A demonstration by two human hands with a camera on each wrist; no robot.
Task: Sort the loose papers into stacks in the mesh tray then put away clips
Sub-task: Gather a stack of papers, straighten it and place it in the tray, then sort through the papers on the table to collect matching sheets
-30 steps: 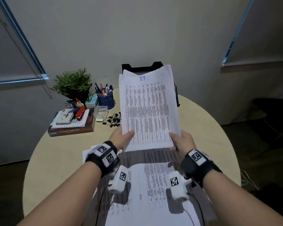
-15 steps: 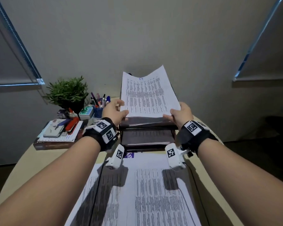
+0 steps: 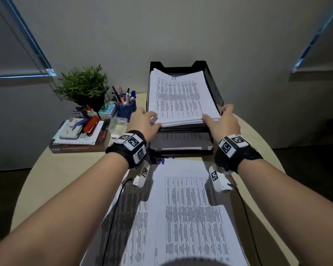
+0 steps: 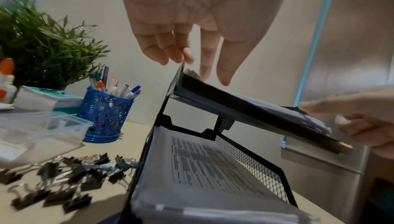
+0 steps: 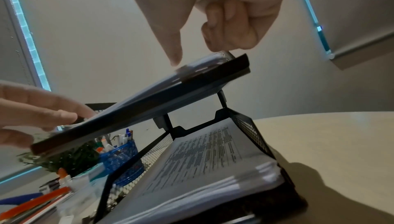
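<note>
A black mesh two-tier tray [image 3: 213,89] stands at the back of the round table. A printed paper stack [image 3: 179,96] lies flat in its upper tier, and more papers [image 3: 181,141] fill the lower tier. My left hand [image 3: 150,120] hovers at the stack's front left corner with relaxed fingers [image 4: 187,59] just touching the tray edge. My right hand [image 3: 219,118] is at the front right corner: its thumb [image 5: 175,57] rests on the stack and its fingers curl over the tray's right rim. Loose printed sheets [image 3: 181,208] lie on the table below my wrists. Several black binder clips [image 4: 64,177] lie left of the tray.
A clear plastic box [image 4: 38,131] sits beside the clips. Behind it are a blue pen cup [image 3: 126,108], a potted plant [image 3: 83,87] and a pile of books and stationery [image 3: 77,139]. A wall stands close behind the tray.
Both hands carried the paper stack forward from above the table and laid it flat in the upper tier. My left hand has let go of it.
</note>
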